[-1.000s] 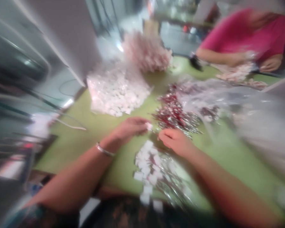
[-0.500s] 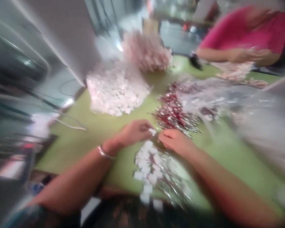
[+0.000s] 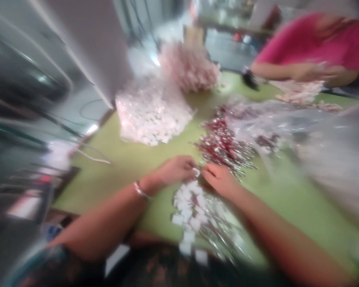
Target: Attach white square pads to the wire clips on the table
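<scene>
My left hand (image 3: 179, 169) is pinched around a small white tag (image 3: 196, 172) at its fingertips. Close beside it, my right hand (image 3: 217, 177) has its thumb and finger pressed together; what they grip is too small and blurred to make out. Just below both hands lies a pile of thin silvery stems with white tags (image 3: 185, 203) at their left ends. A heap of red and silver stems (image 3: 223, 139) rests right behind my right hand.
A clear plastic bag of white tags (image 3: 155, 119) lies at the back left of the green table (image 3: 107, 179). Behind it stands a pink bundle (image 3: 191, 65). Clear plastic sheeting (image 3: 287, 117) spreads on the right. A co-worker in a pink top (image 3: 314, 44) handles pale pieces across the table.
My hands have drawn closer together, and the white tag now sits between them, turned differently. The whole view has shifted slightly.
</scene>
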Tool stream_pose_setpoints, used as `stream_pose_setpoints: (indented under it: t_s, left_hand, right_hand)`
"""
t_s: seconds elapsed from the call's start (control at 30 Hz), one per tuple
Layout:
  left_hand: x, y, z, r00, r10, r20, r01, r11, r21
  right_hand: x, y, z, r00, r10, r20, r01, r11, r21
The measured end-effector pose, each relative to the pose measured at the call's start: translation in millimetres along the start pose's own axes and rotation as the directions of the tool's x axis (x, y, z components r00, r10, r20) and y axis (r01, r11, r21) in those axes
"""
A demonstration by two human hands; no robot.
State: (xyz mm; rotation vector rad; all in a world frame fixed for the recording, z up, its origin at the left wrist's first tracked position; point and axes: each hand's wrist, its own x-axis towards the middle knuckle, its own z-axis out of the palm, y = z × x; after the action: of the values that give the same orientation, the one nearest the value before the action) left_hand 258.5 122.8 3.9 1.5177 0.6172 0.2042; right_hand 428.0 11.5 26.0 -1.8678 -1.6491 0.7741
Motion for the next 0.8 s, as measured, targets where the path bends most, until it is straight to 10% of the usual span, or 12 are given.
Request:
stream_pose_setpoints:
  t_s: [0.33, 0.8]
  left_hand:
    - [3, -2, 3.1, 0.988, 0.021, -0.151, -0.047, 0.985, -0.167]
    - [-4, 9, -3.7, 0.98, 0.193, -0.038, -0.167, 0.921, 0.351]
  right_hand:
    - [0, -2, 1, 0.999, -0.024, -0.023, 0.025, 1.0, 0.004]
    - [-3, -5, -17, 0.993, -0.03, 0.118, 0.058, 0.968, -0.243]
